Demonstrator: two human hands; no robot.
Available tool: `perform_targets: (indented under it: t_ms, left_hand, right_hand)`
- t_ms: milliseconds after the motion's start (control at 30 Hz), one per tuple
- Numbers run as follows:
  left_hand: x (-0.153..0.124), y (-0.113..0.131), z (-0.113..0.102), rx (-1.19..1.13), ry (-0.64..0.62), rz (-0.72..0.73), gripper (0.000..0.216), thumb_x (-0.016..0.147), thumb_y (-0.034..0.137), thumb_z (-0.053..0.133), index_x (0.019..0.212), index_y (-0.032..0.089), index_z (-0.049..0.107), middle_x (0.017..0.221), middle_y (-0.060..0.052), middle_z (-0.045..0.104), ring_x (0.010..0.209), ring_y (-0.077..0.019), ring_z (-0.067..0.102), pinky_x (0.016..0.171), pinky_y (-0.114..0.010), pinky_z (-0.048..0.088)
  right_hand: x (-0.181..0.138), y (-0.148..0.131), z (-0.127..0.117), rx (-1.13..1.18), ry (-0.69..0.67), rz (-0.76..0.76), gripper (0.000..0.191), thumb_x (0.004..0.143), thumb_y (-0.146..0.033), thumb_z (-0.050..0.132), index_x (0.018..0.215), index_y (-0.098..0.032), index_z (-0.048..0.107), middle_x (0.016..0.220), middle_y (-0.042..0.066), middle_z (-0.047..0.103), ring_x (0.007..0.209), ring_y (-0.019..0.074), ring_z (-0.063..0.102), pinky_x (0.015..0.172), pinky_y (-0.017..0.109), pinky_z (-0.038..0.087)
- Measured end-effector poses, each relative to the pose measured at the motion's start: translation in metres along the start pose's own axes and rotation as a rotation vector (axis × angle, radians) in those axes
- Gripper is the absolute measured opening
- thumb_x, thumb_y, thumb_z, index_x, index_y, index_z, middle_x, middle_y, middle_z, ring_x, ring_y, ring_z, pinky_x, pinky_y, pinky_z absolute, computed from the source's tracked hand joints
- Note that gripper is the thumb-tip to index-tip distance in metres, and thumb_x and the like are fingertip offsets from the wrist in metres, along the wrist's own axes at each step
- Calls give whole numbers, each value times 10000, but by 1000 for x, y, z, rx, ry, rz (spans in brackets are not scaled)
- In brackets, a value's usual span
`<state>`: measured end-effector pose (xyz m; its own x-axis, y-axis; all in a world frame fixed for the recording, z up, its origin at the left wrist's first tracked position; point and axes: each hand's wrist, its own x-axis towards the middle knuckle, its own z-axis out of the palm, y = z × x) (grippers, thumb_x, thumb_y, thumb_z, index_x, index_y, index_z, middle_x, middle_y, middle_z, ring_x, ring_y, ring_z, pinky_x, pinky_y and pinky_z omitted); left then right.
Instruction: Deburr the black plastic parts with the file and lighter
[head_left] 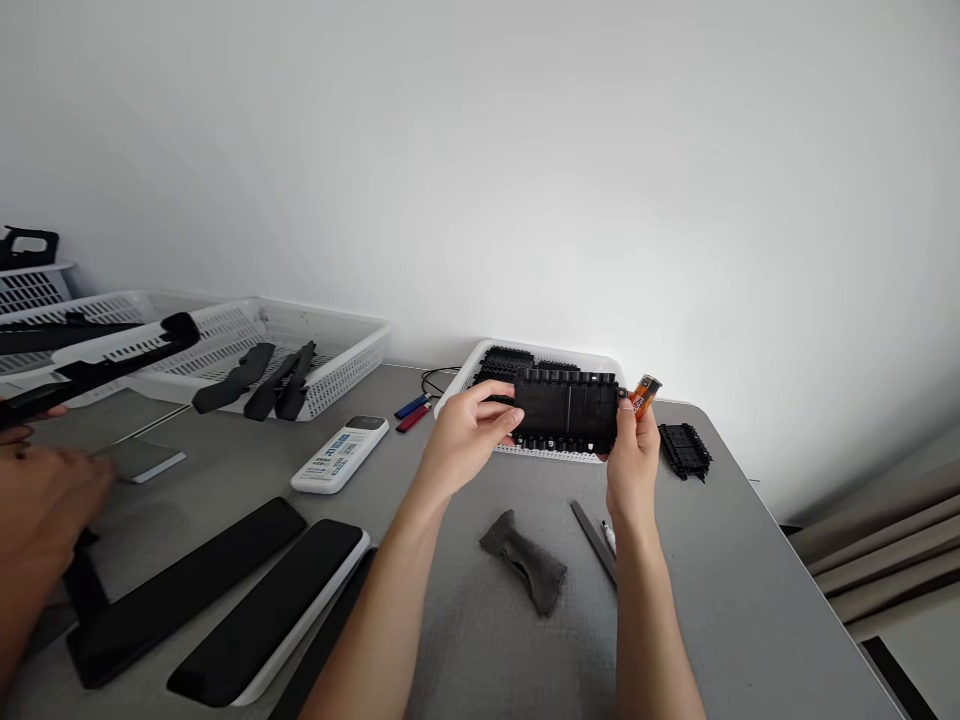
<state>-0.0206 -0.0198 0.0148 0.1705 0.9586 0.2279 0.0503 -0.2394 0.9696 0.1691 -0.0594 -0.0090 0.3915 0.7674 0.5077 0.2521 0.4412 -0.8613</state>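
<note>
My left hand (466,432) and my right hand (634,455) hold a black ribbed plastic part (568,410) between them, lifted just in front of a white basket (463,380) of similar black parts. The left fingers pinch its left edge. The right fingers wrap its right edge and also grip an orange lighter (645,393) that sticks up behind it. One more black part (684,450) lies on the grey table (750,600) to the right.
A grey cloth (525,560), a thin grey bar (592,538) and a white remote (339,455) lie on the table. Black pads (225,590) sit at front left. A large white basket (352,350) holds black strips. Another person's hand (37,520) works at far left.
</note>
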Motion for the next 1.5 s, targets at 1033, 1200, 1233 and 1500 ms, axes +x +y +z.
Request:
perform_targets:
  t_ms: [1033,1200,1233,1500]
  left_hand:
    - [8,-7,4,-71,55,21,434,708,369,803,1064,136,718,911,-83,786,688,-190,707,597,-296,613]
    - [14,-9,4,-93,39,19,441,708,380,798,1056,130,693,862,-72,769,696,-201,715,624,-316,622]
    - [15,-10,5,-97,32,22,434,709,379,799,1048,133,685,840,-63,763,684,-199,714,624,-315,620]
    - [15,-11,5,-85,-64,120,307,729,345,818,929,172,662,772,-23,740,723,-186,723,661,-263,593]
  right_hand:
    - [4,-10,-10,-147,220,155,308,965,-480,451,1065,-214,569,972,73,645,801,191,568,695,329,430]
    - [-5,-18,-5,19,63,234,228,901,-464,542,900,-236,537,803,-4,500,688,148,419,639,292,350]
    - [-8,-21,-2,134,-48,286,244,884,-480,554,882,-236,537,772,-15,463,670,145,390,616,283,337]
    - [-18,-37,29,695,-701,739,440,791,-644,517,708,-214,471,655,-39,341,601,123,273,521,232,237]
